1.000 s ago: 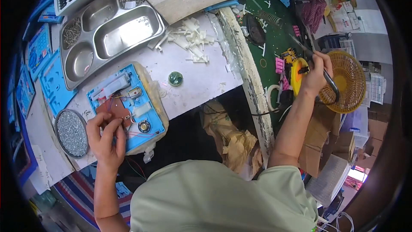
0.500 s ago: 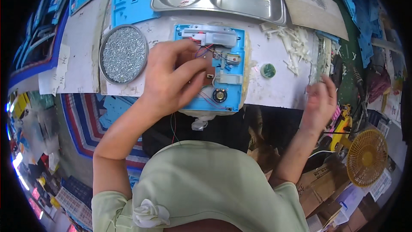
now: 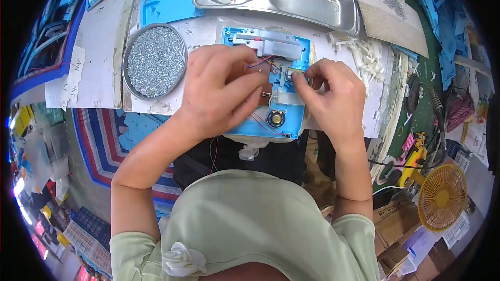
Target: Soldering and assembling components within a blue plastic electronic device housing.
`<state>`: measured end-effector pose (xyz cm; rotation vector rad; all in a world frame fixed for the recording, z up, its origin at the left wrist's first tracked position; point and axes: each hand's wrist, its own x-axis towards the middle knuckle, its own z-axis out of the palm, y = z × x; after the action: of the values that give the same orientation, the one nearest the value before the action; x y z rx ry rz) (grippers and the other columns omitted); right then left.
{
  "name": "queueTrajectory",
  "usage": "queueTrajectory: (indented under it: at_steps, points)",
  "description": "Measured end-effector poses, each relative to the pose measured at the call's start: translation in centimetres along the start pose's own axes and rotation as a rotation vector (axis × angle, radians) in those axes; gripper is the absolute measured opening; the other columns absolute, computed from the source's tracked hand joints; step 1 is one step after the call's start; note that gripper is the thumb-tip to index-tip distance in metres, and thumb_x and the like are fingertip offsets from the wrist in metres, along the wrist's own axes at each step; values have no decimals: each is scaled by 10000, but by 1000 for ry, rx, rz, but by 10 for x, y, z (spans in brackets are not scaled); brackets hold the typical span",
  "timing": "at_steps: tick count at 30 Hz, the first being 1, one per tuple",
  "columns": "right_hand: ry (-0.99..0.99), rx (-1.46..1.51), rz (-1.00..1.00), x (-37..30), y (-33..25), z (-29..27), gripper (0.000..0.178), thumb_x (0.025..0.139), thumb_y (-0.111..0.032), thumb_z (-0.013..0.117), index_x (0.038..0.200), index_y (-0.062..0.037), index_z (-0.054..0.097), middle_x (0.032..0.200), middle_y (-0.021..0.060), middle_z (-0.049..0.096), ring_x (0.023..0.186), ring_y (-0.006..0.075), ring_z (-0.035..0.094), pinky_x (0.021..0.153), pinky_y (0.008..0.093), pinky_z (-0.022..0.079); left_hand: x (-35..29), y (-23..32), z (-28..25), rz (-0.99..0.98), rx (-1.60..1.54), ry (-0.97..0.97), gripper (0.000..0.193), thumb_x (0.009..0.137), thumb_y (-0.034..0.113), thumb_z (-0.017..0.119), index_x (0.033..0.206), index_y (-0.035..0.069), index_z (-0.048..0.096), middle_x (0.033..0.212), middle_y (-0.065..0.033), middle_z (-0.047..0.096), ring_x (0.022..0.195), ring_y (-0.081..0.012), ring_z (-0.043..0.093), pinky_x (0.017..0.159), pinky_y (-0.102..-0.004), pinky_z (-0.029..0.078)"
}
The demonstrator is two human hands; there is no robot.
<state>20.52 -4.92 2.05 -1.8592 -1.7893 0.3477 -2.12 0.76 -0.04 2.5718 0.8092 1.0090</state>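
Note:
A blue plastic housing point(image 3: 294, 127) lies on the worktable, its inside facing up. It holds a grey plastic part point(image 3: 281, 49) at the far edge, a brown circuit board point(image 3: 266, 96), thin coloured wires and a round speaker point(image 3: 275, 118). Over the housing's left half, my left hand point(image 3: 216, 91) has its fingers curled beside the board; what they grip is hidden. My right hand point(image 3: 338, 96) reaches in at the right edge. Its thumb and forefinger close at a small part beside the board, which the fingertips mostly cover.
A round dish point(image 3: 125, 67) full of small screws point(image 3: 155, 60) stands on the left. Behind the housing sits a metal compartment tray point(image 3: 263, 8), with a blue panel point(image 3: 169, 0) to its left. White plastic pieces point(image 3: 367, 57) are heaped at right. A yellow fan point(image 3: 442, 198) stands lower right.
My right hand has come left from the table's right edge to the housing, its fingers closing there. My left hand stays over the board. The whole view has shifted slightly.

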Motion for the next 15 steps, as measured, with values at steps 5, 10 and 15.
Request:
queueTrajectory:
  at_steps: [5, 10, 15]
  points:
    - [-170, -260, -28, 13, -12, -12, 238, 808, -287, 756, 760, -64, 689, 698, 128, 678, 682, 330, 682, 607, 447, 535, 11, 6, 11, 64, -16, -8, 281, 688, 66, 797, 961, 119, 756, 1152, -63, 644, 986, -268, 600, 870, -401, 455]
    - [-285, -432, -139, 30, -26, -18, 232, 797, -268, 738, 730, -48, 708, 695, 160, 697, 662, 354, 704, 618, 447, 562, 7, 4, 8, 81, -3, 0, 324, 688, 70, 798, 1003, 133, 756, 1142, -45, 649, 985, -260, 598, 870, -394, 437]
    - [-274, -292, -53, 25, -17, -20, 212, 791, -245, 720, 742, -39, 727, 700, 175, 700, 666, 373, 699, 646, 464, 568, -3, 1, 7, 20, 43, 19, 364, 735, 122, 784, 1095, 170, 759, 1144, -25, 635, 1023, -251, 578, 877, -402, 403]
